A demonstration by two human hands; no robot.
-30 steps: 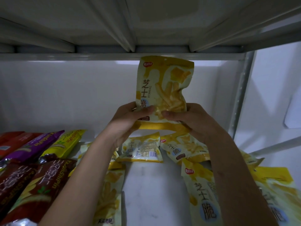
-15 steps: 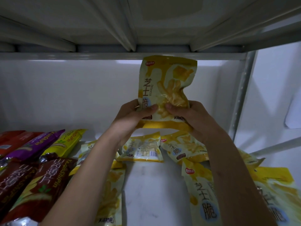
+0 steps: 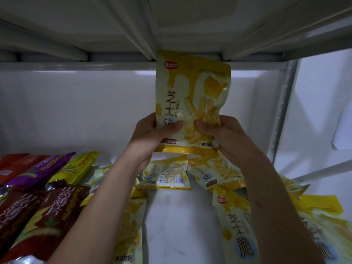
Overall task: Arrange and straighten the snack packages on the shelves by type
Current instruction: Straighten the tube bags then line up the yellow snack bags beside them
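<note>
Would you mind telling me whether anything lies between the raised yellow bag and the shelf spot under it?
Yes. Both hands, left hand and right hand, hold the yellow bag upright; beneath it two loose yellow bags lie on the shelf.

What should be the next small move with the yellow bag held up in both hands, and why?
Probably set the held yellow bag upright at the back of the shelf. The left hand and right hand grip its lower part, front facing out, while the same yellow bags lie scattered flat below.
</note>
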